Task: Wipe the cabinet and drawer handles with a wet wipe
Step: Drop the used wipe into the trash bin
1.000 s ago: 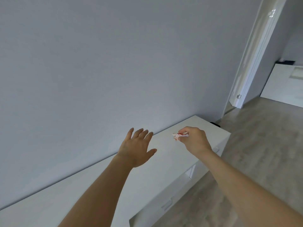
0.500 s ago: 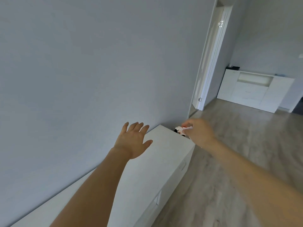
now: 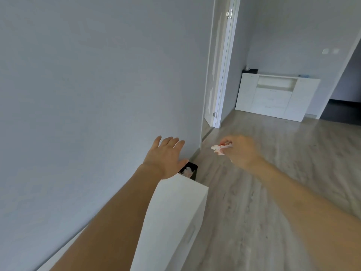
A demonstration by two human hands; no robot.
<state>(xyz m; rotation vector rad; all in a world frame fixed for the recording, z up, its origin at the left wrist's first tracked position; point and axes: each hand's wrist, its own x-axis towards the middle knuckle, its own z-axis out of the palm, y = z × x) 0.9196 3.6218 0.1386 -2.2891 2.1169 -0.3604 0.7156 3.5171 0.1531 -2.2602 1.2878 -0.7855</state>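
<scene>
Head view: the right hand [image 3: 241, 151] is stretched forward over the floor [image 3: 273, 192], its fingertips pinched on a crumpled wipe [image 3: 219, 149] that shows white with red marks. The left hand [image 3: 167, 156] is spread wide, palm down and holding nothing, beside the wall [image 3: 88, 94] above the far end of the cabinet [image 3: 175, 212].

Just past that cabinet end, on the floor against the wall, stands a small dark bin [image 3: 192, 170] with what looks like crumpled paper inside, though it is partly hidden by the left hand and too blurred to be sure. The bin lies below and to the left of the wipe, nearer the left hand than the right, so dropping the wipe there would call for the right hand to swing left and down.

The near cabinet's front runs away from the camera at a steep angle; its handles cannot be made out. A second white cabinet [image 3: 273, 96] stands well apart across the room, beyond the door [image 3: 214, 75].
</scene>
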